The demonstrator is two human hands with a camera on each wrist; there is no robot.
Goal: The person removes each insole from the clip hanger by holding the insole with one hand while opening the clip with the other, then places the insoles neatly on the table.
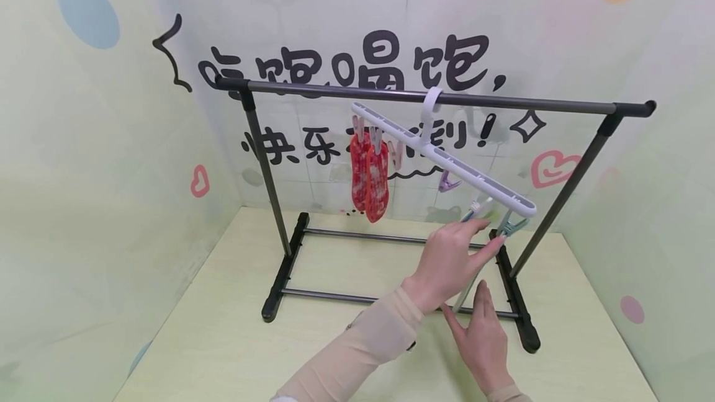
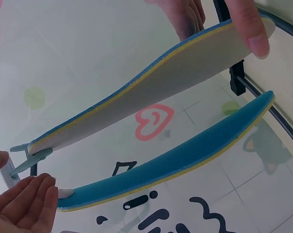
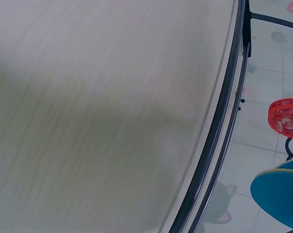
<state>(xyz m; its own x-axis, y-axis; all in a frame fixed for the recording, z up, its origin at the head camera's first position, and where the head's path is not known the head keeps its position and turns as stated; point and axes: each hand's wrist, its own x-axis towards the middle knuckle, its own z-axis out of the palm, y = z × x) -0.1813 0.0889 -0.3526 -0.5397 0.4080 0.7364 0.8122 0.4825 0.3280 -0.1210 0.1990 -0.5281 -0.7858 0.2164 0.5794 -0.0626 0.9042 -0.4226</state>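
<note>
A blue insole (image 2: 151, 92) is hanging by a grey-green clip (image 1: 511, 226) under the low end of the purple hanger (image 1: 480, 180), with another blue insole (image 2: 170, 165) hanging beside it. Of the hands, the left hand (image 1: 447, 262) is hovering at the clip with thumb and fingers apart, while the right hand (image 1: 481, 343) is resting its thumb on the first insole's bottom end, its fingers straight. Two red soles (image 1: 368, 175) are hanging under the hanger's high end.

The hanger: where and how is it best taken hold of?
Best, I think, by the stem of the hook, just above the bar, from the front: it stands upright and slim near the middle, while the bar slopes down to the right and carries red insoles at its raised end.
</note>
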